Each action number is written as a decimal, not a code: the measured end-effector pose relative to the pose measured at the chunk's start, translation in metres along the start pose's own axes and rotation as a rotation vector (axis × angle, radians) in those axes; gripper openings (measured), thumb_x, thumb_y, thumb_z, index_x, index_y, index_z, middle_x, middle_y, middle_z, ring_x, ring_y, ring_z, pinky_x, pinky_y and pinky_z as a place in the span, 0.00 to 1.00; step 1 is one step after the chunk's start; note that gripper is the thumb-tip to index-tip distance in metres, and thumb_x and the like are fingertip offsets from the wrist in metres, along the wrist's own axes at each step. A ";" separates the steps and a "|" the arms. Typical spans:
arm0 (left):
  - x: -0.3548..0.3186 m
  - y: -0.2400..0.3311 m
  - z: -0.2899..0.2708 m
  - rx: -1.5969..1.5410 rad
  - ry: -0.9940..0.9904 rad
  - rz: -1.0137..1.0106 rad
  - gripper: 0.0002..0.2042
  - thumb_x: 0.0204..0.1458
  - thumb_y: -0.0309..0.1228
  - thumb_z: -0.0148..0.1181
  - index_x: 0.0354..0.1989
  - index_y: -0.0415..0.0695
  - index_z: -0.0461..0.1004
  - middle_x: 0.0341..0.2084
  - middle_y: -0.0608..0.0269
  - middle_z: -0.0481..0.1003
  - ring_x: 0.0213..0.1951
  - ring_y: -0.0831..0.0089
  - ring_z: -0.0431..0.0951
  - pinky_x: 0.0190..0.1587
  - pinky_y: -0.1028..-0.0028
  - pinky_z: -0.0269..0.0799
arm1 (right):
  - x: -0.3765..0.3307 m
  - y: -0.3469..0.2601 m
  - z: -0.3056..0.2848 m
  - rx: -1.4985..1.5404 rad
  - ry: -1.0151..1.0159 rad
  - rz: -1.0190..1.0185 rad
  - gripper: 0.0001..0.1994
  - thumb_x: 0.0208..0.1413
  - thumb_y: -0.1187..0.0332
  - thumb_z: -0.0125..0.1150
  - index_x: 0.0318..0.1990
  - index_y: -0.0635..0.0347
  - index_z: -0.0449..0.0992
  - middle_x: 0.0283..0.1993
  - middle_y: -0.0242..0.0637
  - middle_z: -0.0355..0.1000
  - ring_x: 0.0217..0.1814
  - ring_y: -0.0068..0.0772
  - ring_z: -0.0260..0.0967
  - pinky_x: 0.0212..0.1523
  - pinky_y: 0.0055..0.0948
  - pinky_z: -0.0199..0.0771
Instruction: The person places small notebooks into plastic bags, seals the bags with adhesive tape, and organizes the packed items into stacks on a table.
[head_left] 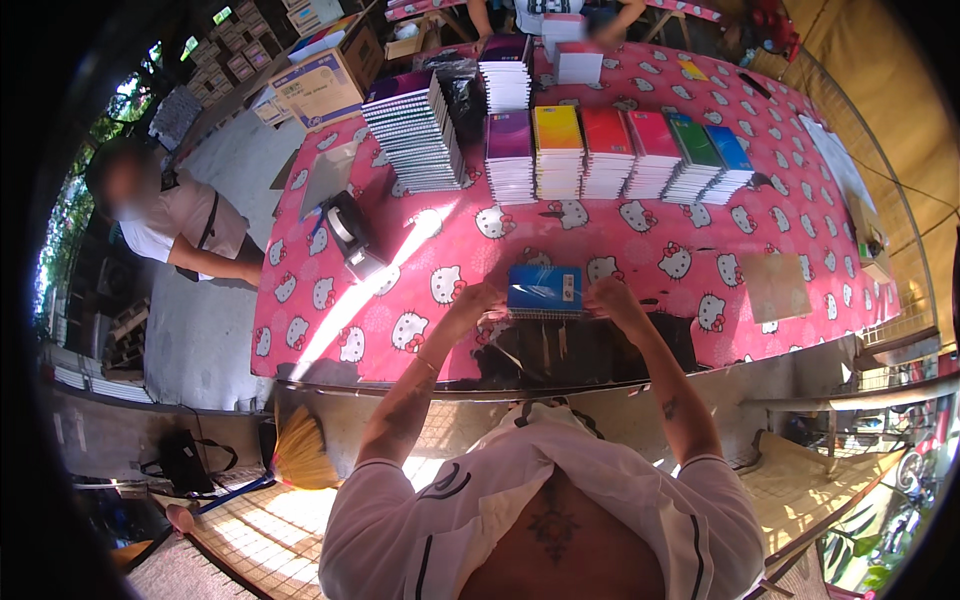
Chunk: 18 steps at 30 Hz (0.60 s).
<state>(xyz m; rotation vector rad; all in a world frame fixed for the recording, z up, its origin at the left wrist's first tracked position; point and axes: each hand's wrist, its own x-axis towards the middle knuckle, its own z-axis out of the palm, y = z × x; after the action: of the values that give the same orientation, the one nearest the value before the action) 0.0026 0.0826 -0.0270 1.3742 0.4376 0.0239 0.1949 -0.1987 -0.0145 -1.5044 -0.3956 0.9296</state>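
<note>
Fingers of the left hand (478, 300) and right hand (612, 298) are closed on opposite short edges of a blue notebook (544, 290), held flat at the near edge of the pink table (620, 240), below the notebook stacks (600, 150).

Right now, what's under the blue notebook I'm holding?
The blue notebook, gripped by the left hand and right hand, sits over clear plastic wrap on the pink tablecloth. Whatever lies directly beneath it is covered.
</note>
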 end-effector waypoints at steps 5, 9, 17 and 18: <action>-0.004 0.004 0.005 -0.011 0.040 -0.132 0.17 0.68 0.43 0.49 0.41 0.40 0.73 0.46 0.55 0.79 0.45 0.67 0.81 0.50 0.67 0.78 | 0.006 -0.004 0.002 -0.066 -0.013 0.068 0.17 0.68 0.54 0.53 0.46 0.62 0.69 0.39 0.34 0.75 0.40 0.24 0.74 0.37 0.23 0.72; -0.004 0.007 0.015 -0.052 0.022 -0.083 0.14 0.67 0.38 0.51 0.43 0.38 0.73 0.45 0.54 0.80 0.45 0.69 0.81 0.48 0.72 0.77 | 0.013 -0.001 -0.010 -0.011 -0.068 0.117 0.17 0.69 0.54 0.51 0.46 0.62 0.69 0.41 0.34 0.76 0.39 0.24 0.76 0.35 0.24 0.73; -0.016 0.017 0.007 -0.109 0.087 -0.099 0.09 0.61 0.29 0.54 0.42 0.36 0.76 0.41 0.57 0.80 0.42 0.70 0.81 0.44 0.69 0.77 | -0.060 -0.020 0.080 -1.107 0.429 -0.761 0.22 0.59 0.59 0.61 0.58 0.56 0.70 0.61 0.42 0.67 0.69 0.49 0.59 0.65 0.53 0.57; -0.015 0.019 0.007 -0.090 0.070 -0.107 0.09 0.61 0.29 0.55 0.42 0.36 0.77 0.40 0.57 0.81 0.42 0.70 0.81 0.44 0.70 0.77 | -0.064 -0.012 0.095 -1.148 0.334 -0.755 0.25 0.59 0.57 0.61 0.61 0.55 0.68 0.65 0.42 0.64 0.70 0.48 0.57 0.67 0.55 0.55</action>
<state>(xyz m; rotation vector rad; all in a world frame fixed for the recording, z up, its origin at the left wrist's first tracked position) -0.0042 0.0757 -0.0042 1.2631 0.5622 0.0038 0.0887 -0.1790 0.0251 -2.1984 -1.2682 -0.2615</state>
